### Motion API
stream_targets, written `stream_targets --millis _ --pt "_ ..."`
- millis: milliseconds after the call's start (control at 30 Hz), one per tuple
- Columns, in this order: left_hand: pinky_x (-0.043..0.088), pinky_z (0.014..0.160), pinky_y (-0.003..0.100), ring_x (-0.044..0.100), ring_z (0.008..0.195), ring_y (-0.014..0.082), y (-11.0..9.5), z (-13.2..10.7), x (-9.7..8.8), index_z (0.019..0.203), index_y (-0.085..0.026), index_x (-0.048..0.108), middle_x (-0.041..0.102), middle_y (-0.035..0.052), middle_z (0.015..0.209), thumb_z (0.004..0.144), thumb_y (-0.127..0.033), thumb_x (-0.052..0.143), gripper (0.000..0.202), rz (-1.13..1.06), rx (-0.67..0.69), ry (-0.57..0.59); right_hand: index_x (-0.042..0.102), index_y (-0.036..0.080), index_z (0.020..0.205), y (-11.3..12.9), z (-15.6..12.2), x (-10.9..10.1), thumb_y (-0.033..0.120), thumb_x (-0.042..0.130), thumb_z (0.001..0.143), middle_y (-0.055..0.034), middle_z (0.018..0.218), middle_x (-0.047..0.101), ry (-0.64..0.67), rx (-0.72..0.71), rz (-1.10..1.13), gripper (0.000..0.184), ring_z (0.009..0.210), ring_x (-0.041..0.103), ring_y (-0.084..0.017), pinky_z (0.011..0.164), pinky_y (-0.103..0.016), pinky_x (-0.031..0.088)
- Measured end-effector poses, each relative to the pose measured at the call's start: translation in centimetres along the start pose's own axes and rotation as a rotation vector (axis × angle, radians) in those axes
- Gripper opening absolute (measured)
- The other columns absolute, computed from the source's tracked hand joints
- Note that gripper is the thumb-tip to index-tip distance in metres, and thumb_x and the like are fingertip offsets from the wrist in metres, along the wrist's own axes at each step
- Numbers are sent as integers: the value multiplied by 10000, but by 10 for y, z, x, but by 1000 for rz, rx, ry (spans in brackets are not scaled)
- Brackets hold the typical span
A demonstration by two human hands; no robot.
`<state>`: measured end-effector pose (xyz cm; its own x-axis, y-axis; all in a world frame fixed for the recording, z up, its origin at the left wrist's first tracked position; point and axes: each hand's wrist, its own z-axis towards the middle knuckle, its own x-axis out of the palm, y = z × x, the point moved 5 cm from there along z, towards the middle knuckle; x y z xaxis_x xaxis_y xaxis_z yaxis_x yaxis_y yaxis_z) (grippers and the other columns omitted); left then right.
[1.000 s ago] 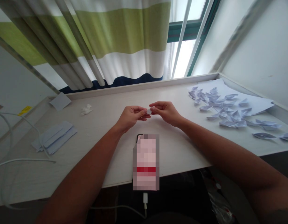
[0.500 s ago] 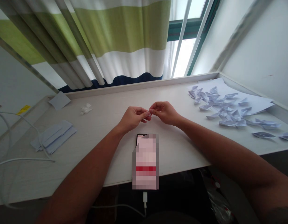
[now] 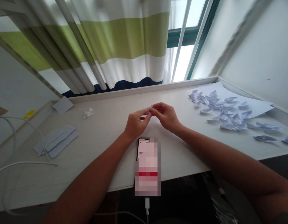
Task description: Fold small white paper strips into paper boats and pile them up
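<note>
My left hand (image 3: 137,123) and my right hand (image 3: 166,115) meet above the middle of the white desk. Between their fingertips they pinch a small piece of folded paper (image 3: 150,109), mostly covered by the fingers. Its exact shape cannot be made out. Just below the hands lies a phone (image 3: 147,165) with a pink screen, largely blurred. Off to the right of my right hand, several folded paper boats (image 3: 225,112) are spread in a loose group, some resting on flat white sheets (image 3: 258,104).
A stack of paper pieces (image 3: 56,141) lies at the left, with a white cable (image 3: 42,140) across it. A crumpled tissue (image 3: 88,113) and a single paper square (image 3: 63,105) are farther back. The desk (image 3: 106,121) has a raised back edge below the curtain (image 3: 125,40).
My fingers have shifted around the paper, and a thin edge of it now shows above the fingertips. My left fingers point farther upward. The camera view has tilted slightly up.
</note>
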<state>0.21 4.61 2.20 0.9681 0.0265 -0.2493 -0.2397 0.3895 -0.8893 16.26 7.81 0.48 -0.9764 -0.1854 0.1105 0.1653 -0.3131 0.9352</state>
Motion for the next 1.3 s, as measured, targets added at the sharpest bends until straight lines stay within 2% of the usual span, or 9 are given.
stream_targets --millis 100,267,467,633,833,933,1000,1133,1300 --pt "665 977 417 794 1151 304 -4 -1 1 1168 -227 869 831 80 1280 906 -326 824 284 -20 -4 22 776 202 940 3 -1 -1 632 919 783 -69 922 826 -5 -21 -41 480 894 796 -237 896 -446 679" --pt "643 1027 426 817 1077 276 0 2 -3 1151 -229 869 858 83 1176 916 -375 828 280 -63 -21 58 801 203 885 7 -2 -3 642 945 735 -62 879 833 29 -30 -60 486 863 798 -235 878 -435 682" --pt "661 898 424 831 971 275 9 8 -4 1201 -170 832 871 116 1021 867 -434 883 429 -148 -86 157 820 197 887 9 1 -6 636 933 754 -59 832 825 132 -31 -89 472 772 777 -211 786 -406 675" --pt "664 890 434 834 981 290 14 9 -4 1176 -144 802 865 138 1007 836 -515 904 514 -211 -156 122 833 191 921 12 0 -8 605 873 837 -79 873 833 157 -66 -235 425 791 782 -221 794 -405 661" --pt "673 775 400 825 820 257 13 8 -2 1107 -161 801 841 92 886 902 -379 835 302 -163 -191 77 853 204 1031 11 -3 -4 437 763 954 -53 805 808 142 -152 -461 261 729 763 -216 732 -381 625" --pt "679 887 434 822 855 237 11 7 -4 1008 -147 806 836 81 901 886 -301 822 198 -321 -259 -1 864 226 1076 15 -4 -3 369 730 965 -63 907 827 140 -222 -471 226 773 769 -213 757 -381 635" --pt "656 1002 450 820 916 223 10 7 -3 973 -131 800 840 84 941 851 -274 850 194 -436 -303 -20 874 252 1037 21 -5 -2 357 718 973 -70 983 830 140 -285 -493 199 836 765 -219 800 -393 639" --pt "620 1076 471 815 985 228 10 8 -3 1032 -136 753 846 83 971 718 -297 987 423 -521 -326 -23 857 266 913 27 -6 1 436 750 978 -77 1016 813 159 -312 -493 212 927 745 -238 877 -426 631" --pt "636 1033 490 818 974 248 10 8 -1 1174 -174 697 836 66 984 681 -364 1031 625 -448 -260 13 798 209 949 14 -1 -4 629 853 867 -66 905 800 86 -98 -208 432 866 752 -221 853 -415 646"
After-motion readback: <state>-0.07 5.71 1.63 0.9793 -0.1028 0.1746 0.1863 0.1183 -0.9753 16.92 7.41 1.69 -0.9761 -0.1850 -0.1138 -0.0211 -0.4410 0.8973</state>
